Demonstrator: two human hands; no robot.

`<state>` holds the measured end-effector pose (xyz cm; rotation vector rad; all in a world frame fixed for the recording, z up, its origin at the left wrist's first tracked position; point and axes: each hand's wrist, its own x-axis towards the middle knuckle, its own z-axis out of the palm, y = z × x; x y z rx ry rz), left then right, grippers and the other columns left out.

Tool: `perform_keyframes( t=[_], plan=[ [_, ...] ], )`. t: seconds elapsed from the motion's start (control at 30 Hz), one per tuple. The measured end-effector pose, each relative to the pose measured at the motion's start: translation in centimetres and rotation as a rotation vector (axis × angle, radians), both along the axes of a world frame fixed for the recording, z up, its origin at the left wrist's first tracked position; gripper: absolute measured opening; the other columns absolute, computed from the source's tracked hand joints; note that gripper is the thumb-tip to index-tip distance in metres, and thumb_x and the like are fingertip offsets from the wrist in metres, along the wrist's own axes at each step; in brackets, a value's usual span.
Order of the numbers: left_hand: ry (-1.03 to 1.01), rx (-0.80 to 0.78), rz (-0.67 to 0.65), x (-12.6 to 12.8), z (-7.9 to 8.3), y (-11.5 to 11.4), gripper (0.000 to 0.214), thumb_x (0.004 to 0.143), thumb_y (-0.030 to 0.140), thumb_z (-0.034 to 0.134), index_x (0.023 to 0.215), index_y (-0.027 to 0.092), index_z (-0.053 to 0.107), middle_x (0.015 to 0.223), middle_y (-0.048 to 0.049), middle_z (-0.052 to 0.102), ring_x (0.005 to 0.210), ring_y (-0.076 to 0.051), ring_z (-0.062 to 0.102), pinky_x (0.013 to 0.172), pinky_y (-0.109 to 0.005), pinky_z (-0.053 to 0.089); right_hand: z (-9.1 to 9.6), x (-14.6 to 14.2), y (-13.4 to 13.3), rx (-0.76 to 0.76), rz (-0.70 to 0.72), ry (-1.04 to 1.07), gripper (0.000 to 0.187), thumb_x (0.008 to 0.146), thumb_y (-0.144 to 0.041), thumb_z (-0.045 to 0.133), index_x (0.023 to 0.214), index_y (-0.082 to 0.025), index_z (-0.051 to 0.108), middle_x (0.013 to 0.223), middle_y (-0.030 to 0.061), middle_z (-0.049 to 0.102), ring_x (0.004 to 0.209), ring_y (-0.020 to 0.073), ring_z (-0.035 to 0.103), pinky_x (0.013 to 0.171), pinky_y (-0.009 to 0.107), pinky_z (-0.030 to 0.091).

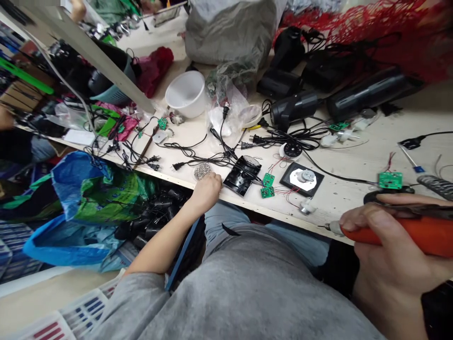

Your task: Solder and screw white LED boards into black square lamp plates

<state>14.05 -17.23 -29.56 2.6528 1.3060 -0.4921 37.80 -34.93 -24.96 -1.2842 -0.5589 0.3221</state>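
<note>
My left hand (207,189) rests at the bench's front edge, fingers curled over a small round lid of tiny screws (202,171); what the fingers pinch is hidden. Right beside it lies a black plastic housing (242,175). Two small green circuit boards (268,185) with red wires sit next to it, then a black square plate with a small motor (302,179). My right hand (385,245) is closed round an orange-handled screwdriver (399,233), its metal tip pointing left near the table edge.
The wooden bench (354,160) carries tangled black power cords (226,146), a white bowl (186,93), black hair-dryer bodies (368,92), another green board (390,180) and plastic bags. Below left, a blue-green sack (88,198) and a bin of black parts (152,219) stand by my knees.
</note>
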Motion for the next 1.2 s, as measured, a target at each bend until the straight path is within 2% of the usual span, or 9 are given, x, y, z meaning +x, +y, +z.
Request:
perform_keyframes(
  t=[0.17, 0.33, 0.43, 0.57, 0.7, 0.8, 0.93, 1.07, 1.2],
  plan=[
    [-0.087, 0.04, 0.019, -1.0, 0.0, -0.3, 0.016, 0.094, 0.005, 0.044, 0.095, 0.011, 0.059, 0.101, -0.0192, 0.063, 0.098, -0.031, 0.063, 0.081, -0.04, 0.052, 0.1, -0.2, 0.0, -0.034, -0.013, 0.015, 0.013, 0.058, -0.02, 0.077, 0.063, -0.021, 0.065, 0.049, -0.0059, 0.059, 0.035, 0.0162, 0.052, 0.036, 0.031, 0.045],
    [-0.8, -0.069, 0.322, -2.3, 2.0, -0.7, 0.006, 0.093, 0.013, 0.053, 0.095, 0.016, 0.058, 0.084, -0.0045, 0.062, 0.075, -0.017, 0.061, 0.073, -0.031, 0.052, 0.0, 0.0, -0.1, -0.037, -0.003, 0.01, 0.017, 0.06, -0.019, 0.075, 0.057, -0.023, 0.059, 0.049, -0.0067, 0.058, 0.037, 0.0152, 0.053, 0.038, 0.031, 0.046],
    [-1.168, -0.599, 0.435, -0.4, 3.0, -2.7, 0.017, 0.09, 0.031, 0.067, 0.097, 0.016, 0.066, 0.077, -0.0002, 0.061, 0.062, -0.011, 0.057, 0.064, -0.025, 0.051, 0.2, -0.2, 0.3, 0.014, 0.046, -0.003, 0.012, 0.063, -0.018, 0.075, 0.071, -0.022, 0.068, 0.05, -0.0071, 0.059, 0.037, 0.0147, 0.052, 0.038, 0.03, 0.046],
    [-1.254, -1.465, 0.702, 4.5, 2.5, -6.5, 0.037, 0.076, 0.044, 0.085, 0.074, 0.013, 0.065, 0.062, 0.0026, 0.052, 0.052, -0.006, 0.048, 0.05, -0.017, 0.042, 1.5, -0.4, 0.4, 0.181, 0.199, -0.015, 0.012, 0.074, -0.027, 0.08, 0.081, -0.025, 0.07, 0.051, -0.0065, 0.058, 0.038, 0.014, 0.051, 0.037, 0.029, 0.046],
    [-1.174, -1.877, 1.127, 8.3, 1.2, -8.7, 0.04, 0.088, 0.036, 0.078, 0.064, 0.011, 0.057, 0.059, 0.0035, 0.044, 0.05, -0.002, 0.045, 0.043, -0.009, 0.035, 3.7, 0.1, -0.9, 0.17, 0.465, -0.131, 0.008, 0.088, -0.036, 0.074, 0.087, -0.03, 0.069, 0.059, -0.0058, 0.06, 0.046, 0.0157, 0.059, 0.045, 0.033, 0.055],
    [-1.103, -1.975, 1.288, 9.3, 0.7, -9.1, 0.04, 0.097, 0.031, 0.067, 0.064, 0.01, 0.057, 0.06, 0.0028, 0.045, 0.049, -0.002, 0.046, 0.042, -0.007, 0.036, 4.5, 0.1, -1.9, 0.145, 0.566, -0.144, 0.019, 0.089, -0.036, 0.074, 0.108, -0.037, 0.068, 0.066, -0.0045, 0.064, 0.052, 0.0204, 0.064, 0.051, 0.042, 0.06],
    [-1.045, -2.003, 1.392, 9.4, 0.4, -9.0, 0.04, 0.102, 0.028, 0.056, 0.067, 0.009, 0.06, 0.06, 0.0013, 0.05, 0.048, -0.002, 0.049, 0.043, -0.007, 0.038, 3.7, -1.1, -1.5, 0.226, 0.455, -0.088, 0.02, 0.09, -0.032, 0.072, 0.11, -0.035, 0.068, 0.068, -0.0027, 0.061, 0.052, 0.0201, 0.061, 0.049, 0.044, 0.058],
    [-1.03, -1.995, 1.399, 9.4, 0.2, -8.9, 0.043, 0.106, 0.026, 0.048, 0.069, 0.009, 0.061, 0.059, 0.0002, 0.052, 0.049, -0.004, 0.051, 0.042, -0.009, 0.037, 2.7, -1.7, -0.4, 0.286, 0.493, -0.084, 0.024, 0.09, -0.03, 0.071, 0.113, -0.034, 0.067, 0.067, -0.0036, 0.06, 0.049, 0.0185, 0.058, 0.046, 0.04, 0.054],
    [-1.027, -1.991, 1.333, 9.5, 0.2, -8.9, 0.034, 0.098, 0.027, 0.064, 0.069, 0.009, 0.062, 0.06, 0.0009, 0.054, 0.048, -0.003, 0.05, 0.042, -0.01, 0.035, 2.5, -1.5, -0.4, 0.26, 0.446, -0.109, 0.022, 0.089, -0.033, 0.071, 0.111, -0.036, 0.067, 0.065, -0.0045, 0.058, 0.048, 0.0182, 0.056, 0.046, 0.039, 0.053]
  ],
)
